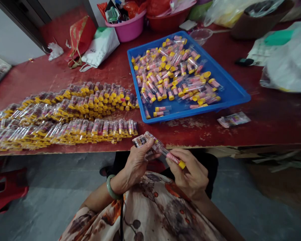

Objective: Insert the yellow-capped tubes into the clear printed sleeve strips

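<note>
Evidently light, stiff: clear plastic tube w/ yellow cap, pink fill [173,158]

Loc.: between both hands, just off red bench [278,124] edge. R hand [190,174]: fingers pinching tube nr cap. L hand [137,159]: fingers closed on thin printed plastic wrappers [139,141]. Tube's clear end at wrappers; whether inside, can't tell. Est.: tube smooth, prob. slippery, may crack if squeezed hard; wrappers limp, easily creased. Rec. hold: tube at capped end, wrappers lightly nr edge.
</note>
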{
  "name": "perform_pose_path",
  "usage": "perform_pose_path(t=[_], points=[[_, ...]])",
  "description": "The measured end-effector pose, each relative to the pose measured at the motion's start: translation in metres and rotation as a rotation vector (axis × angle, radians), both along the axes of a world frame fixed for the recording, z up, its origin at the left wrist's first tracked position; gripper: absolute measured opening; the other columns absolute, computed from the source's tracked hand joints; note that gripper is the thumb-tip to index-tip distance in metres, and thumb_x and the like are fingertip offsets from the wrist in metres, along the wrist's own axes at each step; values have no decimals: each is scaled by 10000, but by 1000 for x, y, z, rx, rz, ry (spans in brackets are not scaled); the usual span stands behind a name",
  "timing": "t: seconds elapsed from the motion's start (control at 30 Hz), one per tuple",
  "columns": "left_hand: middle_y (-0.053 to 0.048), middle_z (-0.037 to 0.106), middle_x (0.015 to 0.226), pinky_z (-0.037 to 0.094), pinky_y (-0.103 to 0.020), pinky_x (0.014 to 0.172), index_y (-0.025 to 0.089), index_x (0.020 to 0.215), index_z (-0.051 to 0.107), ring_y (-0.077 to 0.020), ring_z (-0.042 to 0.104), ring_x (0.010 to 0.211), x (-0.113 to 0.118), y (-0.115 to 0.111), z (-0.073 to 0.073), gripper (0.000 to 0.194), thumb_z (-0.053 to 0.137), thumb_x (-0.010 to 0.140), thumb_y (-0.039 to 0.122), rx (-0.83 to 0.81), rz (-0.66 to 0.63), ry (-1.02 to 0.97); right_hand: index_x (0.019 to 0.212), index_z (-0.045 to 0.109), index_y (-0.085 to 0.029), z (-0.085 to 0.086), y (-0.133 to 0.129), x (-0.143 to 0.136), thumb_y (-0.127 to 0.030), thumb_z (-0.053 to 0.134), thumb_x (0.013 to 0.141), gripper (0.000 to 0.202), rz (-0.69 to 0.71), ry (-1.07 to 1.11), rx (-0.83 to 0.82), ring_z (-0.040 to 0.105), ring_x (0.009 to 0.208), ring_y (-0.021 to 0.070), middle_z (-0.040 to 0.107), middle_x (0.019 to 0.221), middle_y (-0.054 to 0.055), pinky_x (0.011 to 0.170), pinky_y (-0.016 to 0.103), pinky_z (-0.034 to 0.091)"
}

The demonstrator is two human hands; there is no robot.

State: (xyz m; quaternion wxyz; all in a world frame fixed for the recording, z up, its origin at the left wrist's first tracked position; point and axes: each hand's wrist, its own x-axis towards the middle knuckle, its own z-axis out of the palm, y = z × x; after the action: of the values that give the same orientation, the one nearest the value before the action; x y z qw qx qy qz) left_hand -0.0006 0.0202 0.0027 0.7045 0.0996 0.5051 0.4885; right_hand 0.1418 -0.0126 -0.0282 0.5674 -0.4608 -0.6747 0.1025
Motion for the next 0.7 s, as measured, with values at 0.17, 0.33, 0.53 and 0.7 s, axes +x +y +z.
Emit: perform_pose_path(t=[0.17,0.33,0.53,0.7], points=[[-27,694,724,573,-250,561,131,819,657,-140,659,587,-2,3,-1,289,824,639,283,-76,-37,-49,1016,622,-163,0,2,0,-50,659,762,280,-15,35,-3,649,822,183,654,904,62,733,330,576],[-9,688,757,581,-251,594,148,832,655,-122,648,634,-4,3,-4,266,808,665,286,-77,-35,-117,1065,609,-137,-1,-1,0,-48,677,748,337,12,-115,54,651,862,185,653,973,94,751,318,578],[-5,680,779,580,-266,621,152,836,664,-126,644,679,-4,2,-7,270,810,659,295,-42,-12,-83,1077,599,-158,2,-2,-1,-65,664,769,328,-3,-197,55,652,843,174,655,974,89,719,303,575],[-29,694,806,575,-284,632,140,852,685,-145,654,684,-3,1,-5,309,821,639,318,-3,6,-13,1069,617,-171,-2,1,-4,-73,667,766,322,-6,-76,31,653,833,176,665,934,68,733,315,580]])
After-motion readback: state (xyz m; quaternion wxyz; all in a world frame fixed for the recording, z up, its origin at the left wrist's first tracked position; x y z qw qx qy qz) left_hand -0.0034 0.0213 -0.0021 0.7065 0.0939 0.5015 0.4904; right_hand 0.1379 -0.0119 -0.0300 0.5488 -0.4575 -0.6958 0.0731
